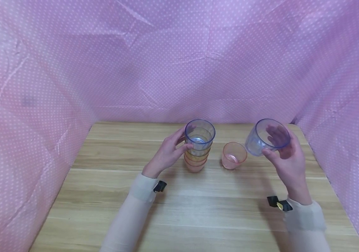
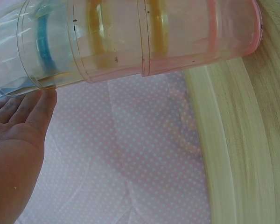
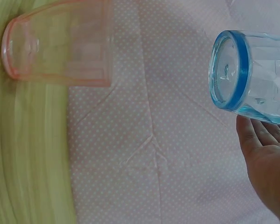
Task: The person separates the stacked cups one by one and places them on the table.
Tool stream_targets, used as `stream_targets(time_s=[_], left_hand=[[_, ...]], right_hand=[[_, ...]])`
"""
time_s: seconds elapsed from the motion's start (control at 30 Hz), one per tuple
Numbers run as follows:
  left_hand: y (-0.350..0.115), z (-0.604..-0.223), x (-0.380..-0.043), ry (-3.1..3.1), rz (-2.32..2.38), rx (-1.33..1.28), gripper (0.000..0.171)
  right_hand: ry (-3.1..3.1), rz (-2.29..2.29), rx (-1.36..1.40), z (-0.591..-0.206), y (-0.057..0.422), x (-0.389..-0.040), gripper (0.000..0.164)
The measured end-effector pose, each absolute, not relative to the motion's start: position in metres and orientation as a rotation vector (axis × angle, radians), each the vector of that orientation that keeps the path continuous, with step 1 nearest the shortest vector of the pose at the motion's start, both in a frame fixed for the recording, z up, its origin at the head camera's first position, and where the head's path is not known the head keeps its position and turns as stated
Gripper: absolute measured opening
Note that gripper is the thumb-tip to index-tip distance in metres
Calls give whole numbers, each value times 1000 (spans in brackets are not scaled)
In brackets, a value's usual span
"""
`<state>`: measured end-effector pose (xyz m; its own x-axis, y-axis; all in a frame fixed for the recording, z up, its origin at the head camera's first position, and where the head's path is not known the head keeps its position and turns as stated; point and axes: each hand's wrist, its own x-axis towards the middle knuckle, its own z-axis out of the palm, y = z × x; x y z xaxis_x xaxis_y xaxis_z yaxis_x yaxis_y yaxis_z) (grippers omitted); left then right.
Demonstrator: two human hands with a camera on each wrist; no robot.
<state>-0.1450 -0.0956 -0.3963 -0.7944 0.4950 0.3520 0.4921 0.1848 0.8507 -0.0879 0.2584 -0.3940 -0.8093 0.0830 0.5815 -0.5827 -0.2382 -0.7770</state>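
A stack of clear tinted plastic cups stands on the table, with a pink cup (image 1: pixel 195 167) at the bottom, yellow ones (image 2: pixel 114 42) in the middle and a blue-rimmed cup (image 1: pixel 199 143) on top. My left hand (image 1: pixel 168 152) holds that top cup from the left side, thumb in front and fingers behind. To the right, my right hand (image 1: pixel 288 164) grips another blue cup (image 3: pixel 235 70) and holds it tilted above the table. Between stack and raised cup, a single pink cup (image 1: pixel 233 157) stands upright; in the right wrist view it is apart from the blue cup.
The wooden table (image 1: pixel 192 220) reaches back to a pink dotted cloth (image 1: pixel 154 70), which hangs behind it and along both sides. Black straps (image 1: pixel 160 186) show at both sleeve cuffs.
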Motion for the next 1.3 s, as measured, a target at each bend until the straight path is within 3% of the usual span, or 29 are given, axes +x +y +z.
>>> stream_targets(time_s=[0.77,1.07,1.3], left_hand=[[-96,-395,-144,2427,1718,989,65],[-96,-395,-144,2430,1711,992,75],[-96,-394,-144,2425,1724,1003,66]], right_hand=[[-1779,2078,416,-414,283,-81,81],[-1890,2034,372,-421,294,-83,78],[-1896,2055,304,-430,298,-84,95]])
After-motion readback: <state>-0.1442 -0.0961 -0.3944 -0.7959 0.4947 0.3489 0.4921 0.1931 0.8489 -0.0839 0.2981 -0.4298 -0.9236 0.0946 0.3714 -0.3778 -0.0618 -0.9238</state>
